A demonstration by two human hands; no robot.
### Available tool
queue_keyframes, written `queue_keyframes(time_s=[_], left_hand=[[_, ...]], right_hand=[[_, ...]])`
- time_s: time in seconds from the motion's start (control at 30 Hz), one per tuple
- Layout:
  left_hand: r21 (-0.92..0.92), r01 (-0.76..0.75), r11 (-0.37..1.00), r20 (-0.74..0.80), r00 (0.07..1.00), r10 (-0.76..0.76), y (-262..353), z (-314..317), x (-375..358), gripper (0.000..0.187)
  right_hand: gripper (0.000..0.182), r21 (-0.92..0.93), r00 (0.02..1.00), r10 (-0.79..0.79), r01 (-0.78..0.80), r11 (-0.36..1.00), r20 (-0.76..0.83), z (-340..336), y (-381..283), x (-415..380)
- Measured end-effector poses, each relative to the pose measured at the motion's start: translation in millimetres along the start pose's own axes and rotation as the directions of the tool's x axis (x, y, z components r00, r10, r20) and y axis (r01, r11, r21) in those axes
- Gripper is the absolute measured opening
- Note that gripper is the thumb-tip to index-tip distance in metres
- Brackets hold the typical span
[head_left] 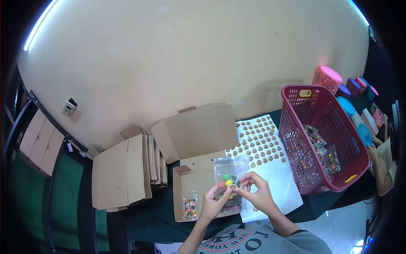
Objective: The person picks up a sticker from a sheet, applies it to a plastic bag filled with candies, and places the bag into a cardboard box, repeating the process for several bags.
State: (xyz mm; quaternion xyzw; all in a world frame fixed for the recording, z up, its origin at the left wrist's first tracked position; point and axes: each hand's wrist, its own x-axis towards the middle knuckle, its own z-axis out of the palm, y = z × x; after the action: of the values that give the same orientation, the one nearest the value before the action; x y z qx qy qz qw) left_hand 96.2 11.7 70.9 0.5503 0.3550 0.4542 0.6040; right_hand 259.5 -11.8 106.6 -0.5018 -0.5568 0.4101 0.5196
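Note:
A clear zip pouch of colourful candies (230, 169) is held up in front of me, over the open cardboard box (198, 169). On its front is a small round sticker (232, 189). My left hand (213, 205) is closed on the pouch's left side, thumb at the sticker. My right hand (259, 195) is closed at the pouch's right side, its thumb touching the sticker's edge and its fingers bent. The fingers behind the pouch are hidden. Inside the box, at its front left corner, lies another small candy pouch (190, 206).
Right of the box lies a white sheet of round stickers (258, 142). A maroon basket (292, 122) holding several candy pouches stands further right. Flattened cardboard boxes (120, 173) are stacked at left. Lidded tubs (330, 76) and another person's arm (382, 180) are at far right.

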Motion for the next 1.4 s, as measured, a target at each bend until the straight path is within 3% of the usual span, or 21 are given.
queue_keyframes(time_s=[0.07,0.13,0.23,0.3,0.37,0.4,0.6,0.67,0.7,0.77,0.83,0.97,1.07,1.13,1.2,1.27,1.4], left_hand=[[-0.021,-0.005,1.000,-0.013,1.000,0.004,2.1,0.1,-1.6,0.034],[-0.056,-0.011,0.998,-0.026,1.000,0.010,12.0,2.8,-2.9,0.032],[-0.049,-0.056,0.997,-0.035,0.998,0.054,13.3,5.9,-4.9,0.031],[-0.071,-0.060,0.996,-0.042,0.998,0.057,12.6,9.3,-7.2,0.031],[-0.091,-0.062,0.994,-0.048,0.997,0.058,13.6,12.4,-10.9,0.030],[-0.056,-0.057,0.997,-0.050,0.997,0.054,15.7,13.9,-12.6,0.031],[-0.069,-0.078,0.995,-0.101,0.992,0.070,-4.3,16.4,-16.2,0.034],[0.093,-0.032,0.995,-0.061,0.997,0.038,-9.5,14.7,-17.4,0.034],[0.092,-0.032,0.995,-0.062,0.997,0.037,-5.6,13.5,-16.6,0.034],[0.051,0.108,0.993,-0.016,0.994,-0.107,5.3,8.9,-15.5,0.031],[0.028,0.075,0.997,0.042,0.996,-0.076,6.3,2.7,-17.7,0.032],[0.065,0.090,0.994,0.000,0.996,-0.090,3.1,0.6,-25.7,0.034],[0.007,0.115,0.993,-0.062,0.992,-0.114,4.3,6.5,-30.0,0.034],[0.231,0.125,0.965,0.010,0.991,-0.131,-6.8,3.9,-31.2,0.035],[0.232,0.109,0.967,0.012,0.993,-0.115,-11.0,2.6,-30.8,0.036],[0.300,0.141,0.943,0.009,0.989,-0.151,-8.8,0.4,-30.8,0.037],[0.264,0.154,0.952,0.024,0.986,-0.166,-8.3,-0.1,-31.9,0.031]], right_hand=[[0.038,-0.057,1.000,-0.020,0.020,0.998,0.006,-0.3,1.1,0.1],[0.057,0.258,0.966,-0.114,0.174,0.950,-0.232,0.2,4.7,4.2],[0.070,0.144,0.975,-0.143,0.168,0.975,-0.169,-0.6,3.2,4.4],[0.065,0.131,0.989,-0.101,0.115,0.985,-0.105,2.9,0.9,0.2],[0.058,0.314,0.998,0.042,-0.051,0.948,0.037,7.9,10.6,-2.5],[0.045,0.288,0.997,0.042,-0.058,0.956,0.061,5.9,6.5,-4.4],[0.031,0.271,0.998,0.020,-0.034,0.962,0.055,3.5,22.8,-16.1],[0.025,0.247,1.000,0.008,-0.011,0.969,0.013,0.7,26.9,-17.1],[0.025,0.246,1.000,0.009,-0.012,0.969,0.014,-2.2,30.3,-16.3],[0.021,0.058,0.996,-0.088,0.086,0.995,0.026,-8.9,35.9,-14.4],[0.021,0.113,0.998,-0.053,0.048,0.992,0.042,-7.8,30.5,-14.7],[0.022,0.127,0.996,-0.059,0.051,0.991,0.061,-0.7,34.6,-15.3],[0.030,-0.022,0.992,-0.110,0.109,0.994,-0.061,5.7,23.2,-17.0],[0.031,-0.073,0.993,-0.094,0.089,0.993,-0.067,3.6,26.5,-17.2],[0.031,-0.134,0.994,-0.080,0.069,0.989,-0.074,0.3,25.4,-16.2],[0.031,-0.051,0.999,-0.027,0.025,0.998,-0.038,-1.3,29.8,-17.3],[0.023,0.033,0.999,0.038,-0.039,0.999,0.036,-2.7,38.5,-16.4]])
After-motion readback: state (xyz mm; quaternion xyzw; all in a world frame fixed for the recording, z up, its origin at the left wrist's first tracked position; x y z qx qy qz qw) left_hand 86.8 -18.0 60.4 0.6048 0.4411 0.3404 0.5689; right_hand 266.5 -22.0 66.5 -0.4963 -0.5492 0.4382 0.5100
